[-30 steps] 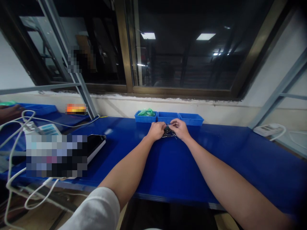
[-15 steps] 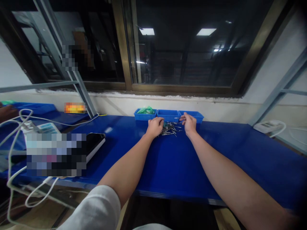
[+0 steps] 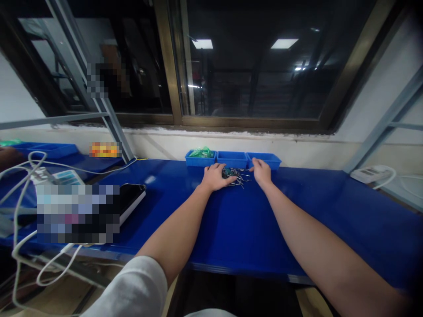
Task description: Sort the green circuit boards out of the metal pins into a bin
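A small pile of thin metal pins with dark ends (image 3: 236, 175) lies on the blue table (image 3: 231, 220), just in front of three blue bins. My left hand (image 3: 215, 177) rests at the pile's left edge with curled fingers touching the pins. My right hand (image 3: 262, 171) lies at the pile's right side, fingers bent down toward the table beside the right bin (image 3: 266, 159). What either hand holds, if anything, is too small to make out.
The left bin (image 3: 200, 156) holds green bags; the middle bin (image 3: 231, 157) sits beside it. A black-edged device (image 3: 132, 196) and white cables (image 3: 23, 211) lie at the left. A white power strip (image 3: 370, 173) sits at the right. A window is behind.
My hands were pinched together over the pile a second ago. They then spread apart and now rest on either side of it, the pins lying loose between them.
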Tool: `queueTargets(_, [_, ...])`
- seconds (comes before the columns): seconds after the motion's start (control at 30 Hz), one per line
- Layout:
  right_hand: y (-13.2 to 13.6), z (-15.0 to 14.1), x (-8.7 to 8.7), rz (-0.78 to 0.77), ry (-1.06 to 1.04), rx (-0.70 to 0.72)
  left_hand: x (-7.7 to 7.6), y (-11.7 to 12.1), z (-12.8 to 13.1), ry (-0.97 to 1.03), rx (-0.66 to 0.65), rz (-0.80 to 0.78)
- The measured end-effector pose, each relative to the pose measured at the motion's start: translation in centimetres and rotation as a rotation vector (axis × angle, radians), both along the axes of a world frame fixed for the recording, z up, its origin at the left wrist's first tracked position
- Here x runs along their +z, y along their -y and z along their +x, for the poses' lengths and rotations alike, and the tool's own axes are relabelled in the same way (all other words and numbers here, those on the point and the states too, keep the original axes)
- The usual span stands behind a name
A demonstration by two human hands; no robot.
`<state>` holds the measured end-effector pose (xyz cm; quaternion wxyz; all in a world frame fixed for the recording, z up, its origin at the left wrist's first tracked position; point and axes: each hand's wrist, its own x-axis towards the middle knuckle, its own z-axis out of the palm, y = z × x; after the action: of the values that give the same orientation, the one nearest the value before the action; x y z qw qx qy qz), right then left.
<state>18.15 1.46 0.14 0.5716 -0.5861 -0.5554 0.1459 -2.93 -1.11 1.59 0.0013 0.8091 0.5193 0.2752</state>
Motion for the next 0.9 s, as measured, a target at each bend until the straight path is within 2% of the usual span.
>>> queueTargets(0.07, [0.2, -0.2, -0.1, -0.033, 0.184, -0.034, -0.1, 0.2, 0.0, -0.079, -0.048, -0.029])
queueTargets(0.17, [0.6, -0.6, 0.0, -0.12, 0.335, -0.012, -0.4, 0.3, 0.0, -0.161, -0.068, -0.086])
queueTargets(0.43, [1.5, -1.8, 0.6, -0.141, 0.478, 0.153, -1.1, -0.6, -0.2, -0.208, 0.031, -0.152])
queueTargets(0.6, [1.4, -2.6, 0.1, -0.216, 0.543, 0.185, -1.2, -0.7, 0.1, -0.214, 0.083, -0.154])
queueTargets(0.73, [1.3, -2.9, -0.3, -0.176, 0.585, 0.184, -1.2, -0.8, 0.4, -0.205, 0.09, -0.141])
queueTargets(0.9, [1.2, -3.1, -0.2, -0.043, 0.594, 0.149, -1.0, -0.4, 0.5, -0.162, 0.066, -0.11])
